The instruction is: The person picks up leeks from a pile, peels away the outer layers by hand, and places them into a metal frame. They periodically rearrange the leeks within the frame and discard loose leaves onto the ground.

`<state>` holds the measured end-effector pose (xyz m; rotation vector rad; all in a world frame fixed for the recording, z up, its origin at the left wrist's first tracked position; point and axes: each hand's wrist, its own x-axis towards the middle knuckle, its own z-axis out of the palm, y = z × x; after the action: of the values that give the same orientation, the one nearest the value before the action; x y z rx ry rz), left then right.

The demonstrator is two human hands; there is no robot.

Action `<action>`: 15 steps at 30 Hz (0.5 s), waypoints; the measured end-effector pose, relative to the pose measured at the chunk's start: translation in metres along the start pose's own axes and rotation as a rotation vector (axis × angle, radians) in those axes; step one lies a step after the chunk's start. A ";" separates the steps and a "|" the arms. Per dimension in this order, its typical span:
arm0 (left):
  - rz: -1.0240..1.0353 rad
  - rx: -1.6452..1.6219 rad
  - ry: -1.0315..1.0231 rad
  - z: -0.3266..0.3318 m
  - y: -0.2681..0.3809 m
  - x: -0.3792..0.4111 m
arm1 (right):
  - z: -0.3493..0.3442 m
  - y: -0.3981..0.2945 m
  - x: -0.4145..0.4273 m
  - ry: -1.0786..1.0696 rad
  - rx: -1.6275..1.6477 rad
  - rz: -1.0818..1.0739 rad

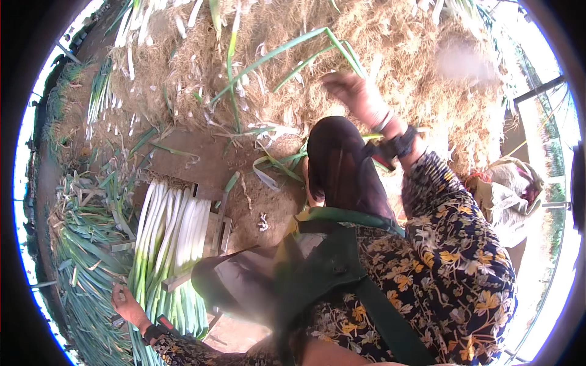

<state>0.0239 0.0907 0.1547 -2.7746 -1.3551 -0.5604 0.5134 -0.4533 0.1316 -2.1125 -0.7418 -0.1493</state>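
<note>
My left hand [127, 305] is at the lower left, beside the green leaves of a row of long-stemmed green onions [171, 228]. Its fingers are slightly spread, with nothing visible in them. White stalks in this row lie side by side on a low rack [176, 280], roots toward the top of the picture. My right hand [355, 94] is raised beyond my knee, blurred, above a thick mat of dry roots [412, 78]. A bent green leaf [279, 52] reaches to the back of this hand; whether the fingers hold it is not clear.
A large heap of green onion leaves [87, 274] lies left of the rack. Loose onions [98, 94] rest on the ground at upper left. A pale woven sack [503, 192] stands at the right. Torn leaves and a peeled scrap [263, 222] litter the bare soil.
</note>
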 end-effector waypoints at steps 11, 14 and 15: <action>0.288 -0.145 -0.022 -0.021 0.153 0.019 | -0.009 0.297 -0.077 -0.065 -0.276 0.735; 0.459 -0.203 -0.020 -0.036 0.197 0.009 | 0.035 0.239 -0.054 0.011 -0.359 0.768; 0.474 -0.312 -0.014 -0.025 0.231 0.011 | 0.011 0.247 -0.058 0.034 -0.466 0.704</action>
<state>0.1985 -0.0496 0.2167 -3.1855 -0.6030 -0.7746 0.6022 -0.5808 -0.0685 -2.6760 0.1067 0.0334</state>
